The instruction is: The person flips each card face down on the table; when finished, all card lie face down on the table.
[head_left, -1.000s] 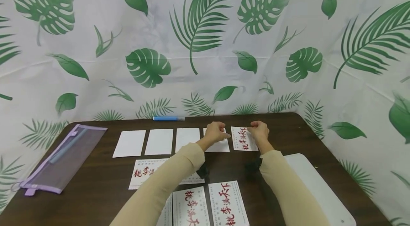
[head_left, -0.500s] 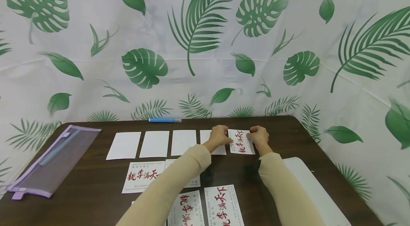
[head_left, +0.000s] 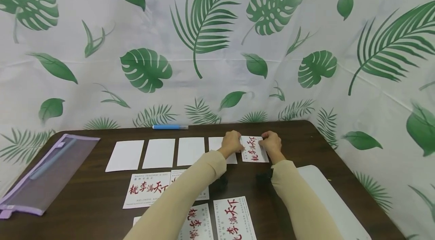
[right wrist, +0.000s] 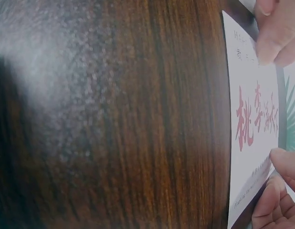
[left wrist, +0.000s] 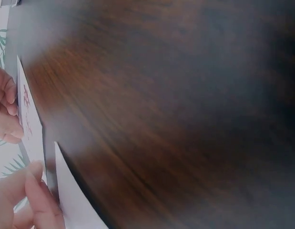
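Together, two hands hold one card.

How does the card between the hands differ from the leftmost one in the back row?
The printed card bears red characters, while the leftmost card shows a plain white face. The left hand and right hand touch the printed card; neither touches the leftmost card. Both cards are rectangular.

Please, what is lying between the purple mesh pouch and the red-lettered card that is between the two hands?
The head view shows four plain white cards in a row, then the left hand, which partly covers the fourth one.
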A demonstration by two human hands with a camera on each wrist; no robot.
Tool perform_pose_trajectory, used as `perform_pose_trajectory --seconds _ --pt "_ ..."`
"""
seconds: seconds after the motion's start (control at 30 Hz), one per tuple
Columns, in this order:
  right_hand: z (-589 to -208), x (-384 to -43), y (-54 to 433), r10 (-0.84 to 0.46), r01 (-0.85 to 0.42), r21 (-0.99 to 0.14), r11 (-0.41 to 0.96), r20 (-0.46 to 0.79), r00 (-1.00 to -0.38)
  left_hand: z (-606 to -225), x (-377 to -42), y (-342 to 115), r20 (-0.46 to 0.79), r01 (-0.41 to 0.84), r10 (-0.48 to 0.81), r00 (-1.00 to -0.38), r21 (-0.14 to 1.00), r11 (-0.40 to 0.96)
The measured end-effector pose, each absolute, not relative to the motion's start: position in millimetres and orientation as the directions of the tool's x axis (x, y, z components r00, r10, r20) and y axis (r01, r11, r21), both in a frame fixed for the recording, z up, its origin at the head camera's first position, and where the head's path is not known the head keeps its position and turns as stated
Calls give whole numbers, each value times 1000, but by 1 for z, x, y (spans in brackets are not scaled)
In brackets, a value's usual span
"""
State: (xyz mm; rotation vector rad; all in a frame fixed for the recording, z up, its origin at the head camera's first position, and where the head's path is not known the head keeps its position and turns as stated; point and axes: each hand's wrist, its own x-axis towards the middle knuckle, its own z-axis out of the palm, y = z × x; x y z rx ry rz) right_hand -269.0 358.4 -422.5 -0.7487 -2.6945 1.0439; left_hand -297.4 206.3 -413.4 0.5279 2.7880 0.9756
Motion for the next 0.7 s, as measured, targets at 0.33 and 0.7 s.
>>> perform_pose_trajectory --seconds 0.33,0.7 --pt "-421 -269 356 512 383 -711 590 -37 -858 -412 -294 204 -18 296 384 -923 605 739" --pt "-415 -279 365 443 212 -911 355 -36 -896 -409 -298 201 34 322 386 -922 621 715"
